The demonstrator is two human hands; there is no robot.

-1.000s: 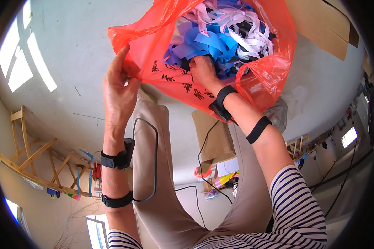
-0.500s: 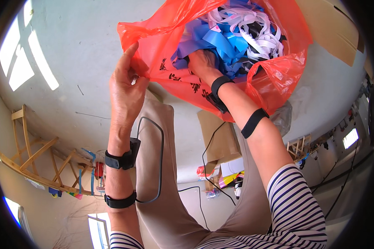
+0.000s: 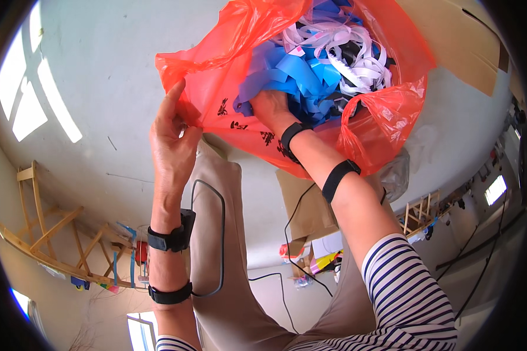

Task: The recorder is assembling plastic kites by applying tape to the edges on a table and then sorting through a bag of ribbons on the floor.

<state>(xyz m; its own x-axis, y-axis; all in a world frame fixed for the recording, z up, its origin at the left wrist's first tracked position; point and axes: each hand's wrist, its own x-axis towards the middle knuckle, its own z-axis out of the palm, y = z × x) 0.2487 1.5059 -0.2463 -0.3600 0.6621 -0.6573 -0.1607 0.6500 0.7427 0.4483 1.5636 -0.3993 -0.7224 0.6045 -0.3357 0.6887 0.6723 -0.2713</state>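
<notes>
A red translucent plastic bag (image 3: 208, 88) gapes wide at the top of the view, with dark printing on its near side. My left hand (image 3: 173, 137) pinches the bag's left edge between thumb and fingers. Inside the bag, my right hand (image 3: 269, 108) reaches among glossy blue strips (image 3: 298, 70); its fingers are hidden beneath them. Curled white ribbons (image 3: 360, 73) lie to the right of the blue strips, with some black pieces among them.
Cardboard (image 3: 451, 44) lies at the upper right, and a brown cardboard box (image 3: 304, 205) is between my legs. Wooden frames (image 3: 64, 234) stand at the left. A black cable (image 3: 223, 245) hangs from my left wrist strap. Clear plastic (image 3: 395, 175) sits beside the bag.
Both hands and the bag have shifted slightly left and nearer to me. My right hand remains in the strips, and my left hand keeps its hold on the bag's edge.
</notes>
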